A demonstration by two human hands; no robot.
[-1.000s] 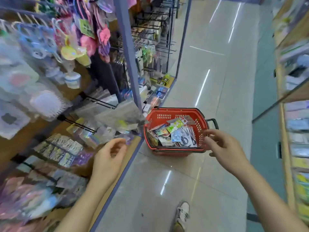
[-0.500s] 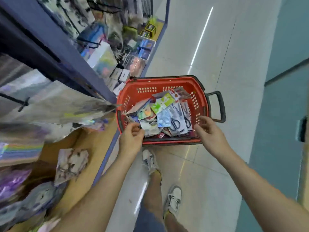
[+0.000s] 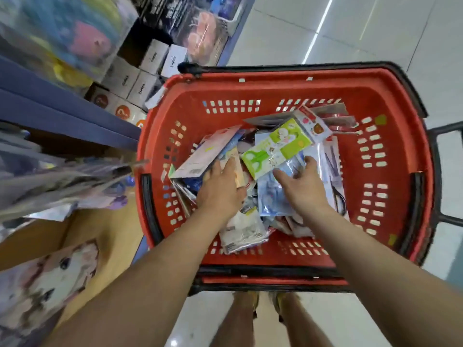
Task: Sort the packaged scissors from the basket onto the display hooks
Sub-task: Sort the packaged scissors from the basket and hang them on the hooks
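In the basket (image 3: 275,82), left hand (image 3: 220,187) lies flat on a beige pack (image 3: 238,171); right hand (image 3: 304,187) spreads over a blue pack (image 3: 271,201), touching the green pack (image 3: 275,149).

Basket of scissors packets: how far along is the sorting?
Not finished. Done: cannot tell, the shelf goods are blurred. In hand: left hand and right hand both rest on packets inside the red basket, none lifted out. To do: a full pile, including the green packet.
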